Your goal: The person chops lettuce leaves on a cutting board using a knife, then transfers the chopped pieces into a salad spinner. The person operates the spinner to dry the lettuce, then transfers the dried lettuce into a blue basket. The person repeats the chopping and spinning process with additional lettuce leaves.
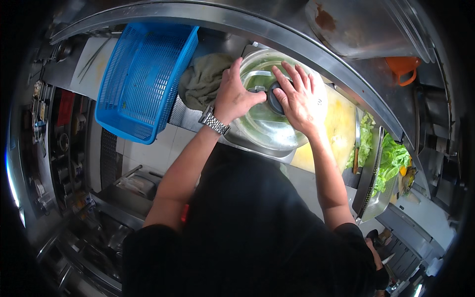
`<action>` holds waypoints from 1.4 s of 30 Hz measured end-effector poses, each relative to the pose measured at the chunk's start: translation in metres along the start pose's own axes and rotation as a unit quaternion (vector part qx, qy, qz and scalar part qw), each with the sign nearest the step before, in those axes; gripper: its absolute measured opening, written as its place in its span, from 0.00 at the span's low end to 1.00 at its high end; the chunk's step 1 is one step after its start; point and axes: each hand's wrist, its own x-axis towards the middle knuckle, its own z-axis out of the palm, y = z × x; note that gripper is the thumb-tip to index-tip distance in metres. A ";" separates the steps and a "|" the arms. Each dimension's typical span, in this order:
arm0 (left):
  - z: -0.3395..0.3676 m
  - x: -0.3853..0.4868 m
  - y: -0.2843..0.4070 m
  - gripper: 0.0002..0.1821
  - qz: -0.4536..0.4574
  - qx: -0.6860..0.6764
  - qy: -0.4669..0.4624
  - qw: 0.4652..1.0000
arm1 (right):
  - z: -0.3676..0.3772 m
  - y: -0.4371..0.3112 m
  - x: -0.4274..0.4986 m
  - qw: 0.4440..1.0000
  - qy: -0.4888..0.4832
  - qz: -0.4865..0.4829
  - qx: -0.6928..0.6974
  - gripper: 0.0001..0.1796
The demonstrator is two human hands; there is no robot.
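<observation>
Before me stands a wide round bowl with a clear lid (pixel 272 135), apparently a salad spinner, with green showing through it. A dark round knob (pixel 275 99) sits near the lid's centre. My right hand (pixel 298 92) lies over the lid with fingers spread, its thumb against the knob. On the other side, my left hand (pixel 237 94) reaches over the lid's left part, fingers apart and thumb tip by a small clear clip (pixel 256 88) beside the knob. A metal watch (pixel 214 121) is on my left wrist. Just left of that hand lies a crumpled grey-green cloth (pixel 204 80).
A blue plastic basket (pixel 148 78) stands at left, near a white board (pixel 87 70) with green stalks. To the right are a yellow-stained cutting board (pixel 336 130), a wooden-handled knife (pixel 356 159) and lettuce (pixel 389 159) by steel pans. A steel shelf edge (pixel 237 22) crosses above. Another person's arm (pixel 374 254) shows lower right.
</observation>
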 end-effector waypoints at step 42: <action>0.026 -0.007 -0.055 0.40 0.144 -0.262 0.079 0.951 | 0.003 -0.016 0.049 0.993 -0.072 0.074 -0.052 0.32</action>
